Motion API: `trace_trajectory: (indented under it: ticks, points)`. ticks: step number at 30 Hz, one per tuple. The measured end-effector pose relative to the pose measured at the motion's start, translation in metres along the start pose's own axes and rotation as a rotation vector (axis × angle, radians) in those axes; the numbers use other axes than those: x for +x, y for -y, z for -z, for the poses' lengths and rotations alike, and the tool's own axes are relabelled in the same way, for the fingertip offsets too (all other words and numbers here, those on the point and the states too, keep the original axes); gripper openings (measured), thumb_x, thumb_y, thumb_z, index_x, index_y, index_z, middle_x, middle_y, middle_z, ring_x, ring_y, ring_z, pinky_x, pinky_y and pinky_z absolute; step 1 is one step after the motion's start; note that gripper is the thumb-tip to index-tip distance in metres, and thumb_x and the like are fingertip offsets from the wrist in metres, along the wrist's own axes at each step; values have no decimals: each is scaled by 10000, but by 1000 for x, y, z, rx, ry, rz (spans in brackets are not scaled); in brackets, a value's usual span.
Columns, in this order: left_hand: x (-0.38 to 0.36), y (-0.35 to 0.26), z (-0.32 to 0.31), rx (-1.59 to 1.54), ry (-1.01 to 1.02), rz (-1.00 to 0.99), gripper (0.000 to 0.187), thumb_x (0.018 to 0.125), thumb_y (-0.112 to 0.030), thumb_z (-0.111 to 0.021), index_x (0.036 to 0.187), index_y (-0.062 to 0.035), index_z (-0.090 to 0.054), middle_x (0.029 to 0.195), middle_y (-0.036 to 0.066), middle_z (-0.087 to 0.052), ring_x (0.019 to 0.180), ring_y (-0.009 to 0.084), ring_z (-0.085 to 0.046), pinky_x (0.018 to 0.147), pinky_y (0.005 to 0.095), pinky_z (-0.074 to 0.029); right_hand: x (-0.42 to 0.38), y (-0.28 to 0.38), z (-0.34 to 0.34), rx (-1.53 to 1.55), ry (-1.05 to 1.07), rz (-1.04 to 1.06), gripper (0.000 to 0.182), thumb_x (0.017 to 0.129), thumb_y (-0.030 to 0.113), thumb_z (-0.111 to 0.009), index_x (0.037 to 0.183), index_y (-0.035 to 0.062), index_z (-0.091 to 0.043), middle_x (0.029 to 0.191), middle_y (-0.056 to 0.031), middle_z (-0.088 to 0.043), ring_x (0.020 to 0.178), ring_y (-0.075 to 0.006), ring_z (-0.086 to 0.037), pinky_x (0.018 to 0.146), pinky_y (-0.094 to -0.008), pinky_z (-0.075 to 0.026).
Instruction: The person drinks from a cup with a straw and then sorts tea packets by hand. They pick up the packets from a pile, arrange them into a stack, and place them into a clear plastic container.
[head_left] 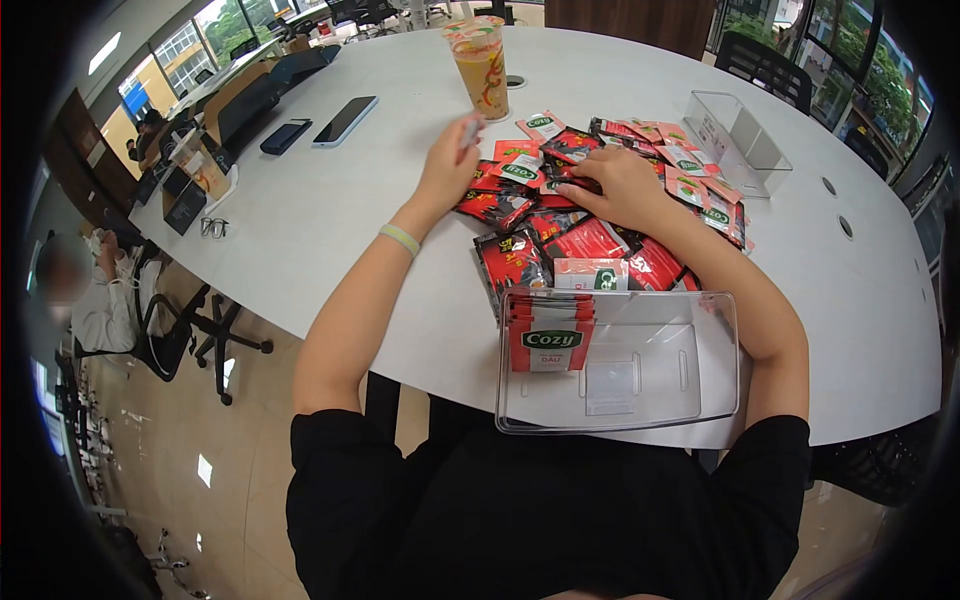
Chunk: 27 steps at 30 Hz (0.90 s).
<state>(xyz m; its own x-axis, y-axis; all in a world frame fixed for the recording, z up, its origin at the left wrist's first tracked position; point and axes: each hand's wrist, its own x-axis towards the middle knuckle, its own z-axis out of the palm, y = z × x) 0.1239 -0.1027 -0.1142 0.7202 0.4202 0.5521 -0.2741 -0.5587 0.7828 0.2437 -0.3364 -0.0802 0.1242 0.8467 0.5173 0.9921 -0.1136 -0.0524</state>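
Observation:
A loose heap of red, black and pink sachets [590, 240] lies on the white table, some labelled Cozy. My left hand [452, 160] is raised at the heap's left edge, its fingers closed around something small and pale, too blurred to name. My right hand [618, 188] rests on top of the heap with thumb and fingers apart, touching the sachets. Close to my body stands a clear plastic box [660, 400]. A row of upright Cozy sachets [552, 340] fills its left part, and a small pale label shows on its bottom.
A cup with an orange drink [483, 75] stands behind the heap. Another clear box [740, 150] is at the back right. A phone [345, 122], a dark blue case [286, 137] and glasses [214, 228] lie at left. A person [105, 290] sits beyond the table.

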Motion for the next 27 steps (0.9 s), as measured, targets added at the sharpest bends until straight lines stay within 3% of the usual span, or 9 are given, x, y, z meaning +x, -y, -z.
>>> trace_trajectory:
  ticks: [1,3,5,6,10,17,19,22,27]
  points:
    - [3,4,-4,235,29,-202,362,824,-83,-476,1179,-15,-479,1041,98,-568,894,155,-543,802,283,-433,0,2,1,-86,41,-12,357,764,380,-623,839,33,-663,743,-95,-609,700,-251,-582,619,-355,-465]
    - [14,2,-14,339,33,-248,378,818,-112,-530,1182,-28,-478,1039,128,-568,942,206,-549,813,304,-431,-1,0,-5,-119,-7,37,345,757,378,-624,815,39,-659,727,-89,-597,687,-250,-580,607,-355,-463]
    - [23,1,-26,599,40,-90,433,809,-238,-587,1196,-73,-483,1080,124,-561,981,264,-544,832,342,-420,-2,0,-9,-160,-58,84,334,750,376,-626,792,46,-655,712,-83,-586,675,-249,-578,595,-355,-461]
    - [25,0,-28,716,170,67,562,769,-440,-619,1204,-110,-487,1137,114,-543,1046,289,-514,882,418,-371,-3,1,-9,-142,-62,64,328,751,371,-623,785,46,-644,722,-82,-574,678,-248,-575,593,-353,-459]
    - [26,-4,-30,789,301,142,707,689,-641,-592,1173,-129,-522,1204,106,-517,1068,304,-498,888,483,-325,-4,0,-11,-104,-75,38,322,758,367,-614,796,47,-612,757,-76,-538,697,-248,-568,598,-352,-454]
    - [23,-12,-13,741,408,216,741,636,-644,-634,1088,-60,-565,1039,137,-607,976,290,-565,862,421,-359,-4,0,-13,-82,-82,10,334,748,387,-614,798,56,-607,786,-71,-555,720,-238,-579,602,-346,-470]
    - [24,-16,-8,657,436,269,560,681,-465,-717,1025,-44,-580,861,69,-614,815,179,-577,743,285,-420,-4,-1,-14,-74,-109,17,334,747,383,-614,809,55,-609,790,-71,-557,727,-241,-578,613,-352,-469]
    - [20,-12,1,418,377,303,422,715,-339,-731,971,-36,-590,777,8,-553,714,91,-510,644,220,-408,-4,-1,-13,-48,-137,17,311,745,359,-623,813,55,-611,787,-72,-558,739,-242,-576,623,-355,-471]
    - [17,-25,8,22,218,262,270,777,-216,-689,908,-13,-568,770,12,-596,663,58,-528,594,223,-436,-4,-1,-13,28,-224,62,261,744,282,-644,862,51,-616,821,-86,-580,772,-251,-571,655,-355,-465]
